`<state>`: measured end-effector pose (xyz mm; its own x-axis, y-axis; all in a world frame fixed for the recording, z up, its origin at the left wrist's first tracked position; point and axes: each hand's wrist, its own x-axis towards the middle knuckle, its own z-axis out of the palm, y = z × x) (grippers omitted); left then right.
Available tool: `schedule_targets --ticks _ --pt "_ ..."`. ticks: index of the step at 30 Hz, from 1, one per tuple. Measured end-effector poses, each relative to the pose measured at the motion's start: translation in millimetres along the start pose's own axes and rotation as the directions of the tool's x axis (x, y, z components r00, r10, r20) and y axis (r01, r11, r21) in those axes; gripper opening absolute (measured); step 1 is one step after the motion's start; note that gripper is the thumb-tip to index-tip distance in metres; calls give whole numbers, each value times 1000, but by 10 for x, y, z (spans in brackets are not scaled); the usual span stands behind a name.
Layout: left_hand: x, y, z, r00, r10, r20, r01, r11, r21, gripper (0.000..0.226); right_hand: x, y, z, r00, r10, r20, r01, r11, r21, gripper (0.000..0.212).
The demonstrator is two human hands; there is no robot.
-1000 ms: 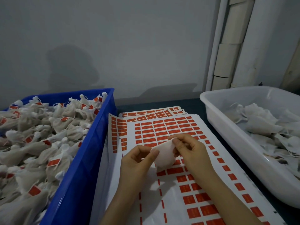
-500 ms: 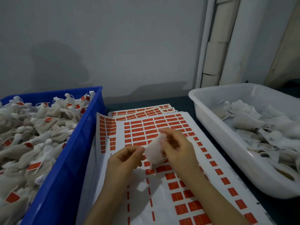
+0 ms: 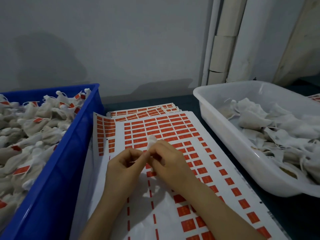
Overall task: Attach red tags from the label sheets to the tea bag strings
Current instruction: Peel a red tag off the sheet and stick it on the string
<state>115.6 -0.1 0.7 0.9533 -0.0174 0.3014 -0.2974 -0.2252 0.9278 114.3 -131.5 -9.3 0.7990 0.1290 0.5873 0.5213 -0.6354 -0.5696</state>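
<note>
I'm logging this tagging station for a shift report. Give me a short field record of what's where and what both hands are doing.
hands: left hand and right hand both pinch one tea bag
tea bag position: above the label sheets
label sheets: centre, top sheet missing many red tags
blue crate: left, piled with tagged bags
white tub: right, holds loose bags, no tags visible

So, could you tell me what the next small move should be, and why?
Probably hold the small white tea bag in the left hand and lower the right hand to peel a red tag off the white label sheet: both hands pinch the bag above it, and no tag shows on it.
</note>
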Motion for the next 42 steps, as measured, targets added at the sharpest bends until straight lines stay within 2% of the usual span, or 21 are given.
schedule_targets --ticks 6,8,11,13,16,19,22,27,29,32,36,38,40,42 --pt "10 -23 -36 999 -12 -50 6 993 -120 24 21 -53 -38 993 121 11 -121 977 177 9" --pt "41 -30 -39 1000 -3 -10 2 995 -104 32 26 -67 -77 984 175 38 -179 946 269 22" --pt "78 -40 -24 989 -66 129 68 998 -15 53 28 -94 -108 975 213 66 -222 901 372 22" --pt "72 -66 -8 980 -89 177 91 996 1 43 22 -113 -110 969 233 82 -246 887 392 20" --pt "59 -74 -4 982 -89 164 85 996 32 15 35 -101 -124 960 278 36 -272 890 365 16" --pt "66 -97 -13 985 -108 135 100 993 65 15 57 -68 -134 950 312 -20 -281 881 380 14" --pt "75 -125 -5 987 -107 122 91 987 130 8 74 -72 -140 936 352 -18 -311 849 427 13" --pt "57 -95 40 983 -39 182 15 991 130 18 163 -97 -262 886 447 -124 -327 792 516 11" --pt "42 -60 81 982 -20 189 -3 992 122 16 167 -104 -311 865 475 -162 -329 781 531 17" --pt "22 -49 81 986 2 169 -22 993 115 6 146 -101 -330 877 465 -119 -329 763 557 25" --pt "-37 -101 16 984 -15 180 -8 992 127 26 148 -114 -305 907 411 -91 -280 749 601 22" --pt "-38 -104 20 992 5 124 -29 981 193 38 147 -125 -289 915 392 -93 -256 744 617 23" --pt "-15 -126 17 988 148 43 -154 937 312 28 136 -137 -284 924 372 -89 -241 747 620 22" --pt "-20 -127 -2 966 249 72 -257 882 395 6 119 -154 -283 937 341 -79 -223 755 616 22"
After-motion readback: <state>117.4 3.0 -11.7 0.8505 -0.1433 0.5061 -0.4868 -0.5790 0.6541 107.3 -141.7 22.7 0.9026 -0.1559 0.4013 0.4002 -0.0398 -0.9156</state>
